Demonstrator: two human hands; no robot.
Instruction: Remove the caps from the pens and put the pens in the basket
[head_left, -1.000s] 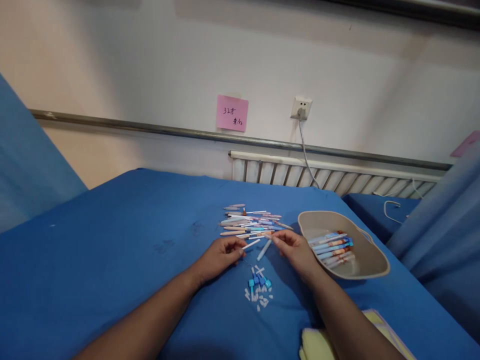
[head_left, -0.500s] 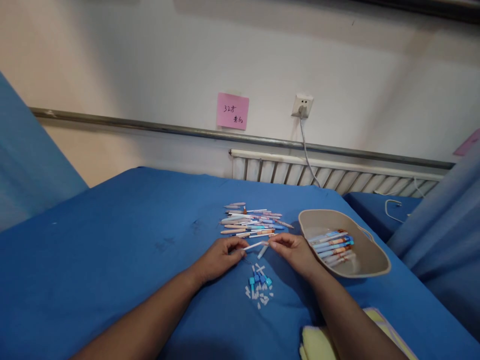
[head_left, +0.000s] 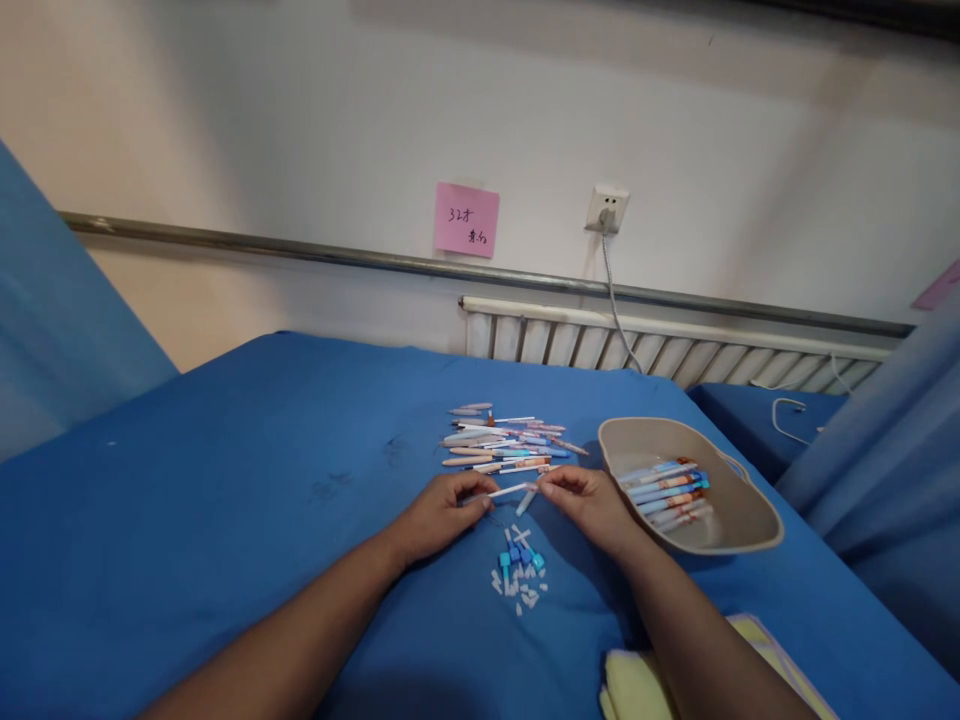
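Observation:
A thin white pen refill (head_left: 511,490) stretches between my two hands, low over the blue sheet. My left hand (head_left: 450,510) is closed on its left end, thumb against fingers. At the other end my right hand (head_left: 581,500) pinches the tip, where a pinkish bit shows. Under the right fingertips lies a pale pen barrel (head_left: 526,501). Just beyond the hands is a loose pile of pens and pen parts (head_left: 502,440). Closer to me, small white pieces (head_left: 529,598) lie scattered with several blue and turquoise clip parts (head_left: 514,556).
To the right stands a beige bin (head_left: 742,515) with several pens inside. A folded yellow cloth (head_left: 637,685) lies near my right forearm. The blue sheet (head_left: 225,480) runs back to a radiator (head_left: 555,335) and wall rail. Blue curtains (head_left: 885,480) hang on both sides.
Both hands keep nearly the same place and hold. The white refill stays between them; only the view has shifted slightly.

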